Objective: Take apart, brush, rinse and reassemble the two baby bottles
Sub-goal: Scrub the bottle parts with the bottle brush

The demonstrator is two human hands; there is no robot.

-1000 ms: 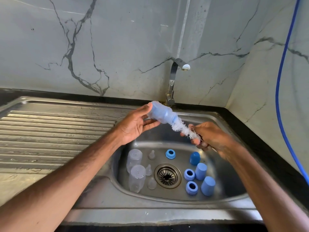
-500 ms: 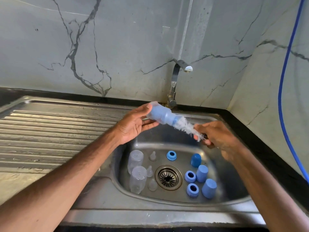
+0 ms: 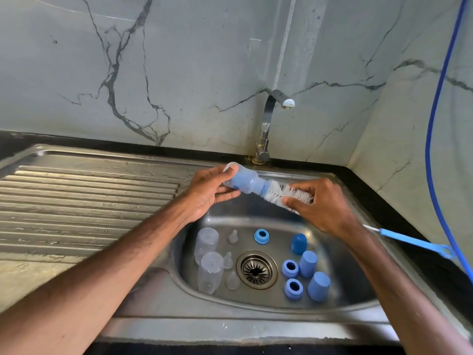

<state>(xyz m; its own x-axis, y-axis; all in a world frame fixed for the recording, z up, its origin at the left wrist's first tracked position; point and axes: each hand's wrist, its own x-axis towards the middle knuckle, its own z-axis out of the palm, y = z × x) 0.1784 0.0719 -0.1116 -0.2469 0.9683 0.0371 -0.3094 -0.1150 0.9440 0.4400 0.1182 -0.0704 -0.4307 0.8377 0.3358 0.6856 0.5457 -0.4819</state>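
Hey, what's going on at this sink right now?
A person is brushing out a baby bottle over the sink. The left hand holds it near its base, tilted. The right hand grips the brush by its white bristles, with the tip inside the bottle's mouth. In the basin lie two more clear bottles, small teats, blue rings and blue caps, all apart. No water shows at the tap.

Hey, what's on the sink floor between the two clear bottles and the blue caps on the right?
The head view shows the round drain strainer there, with small clear teats by the clear bottles and blue rings by the caps.
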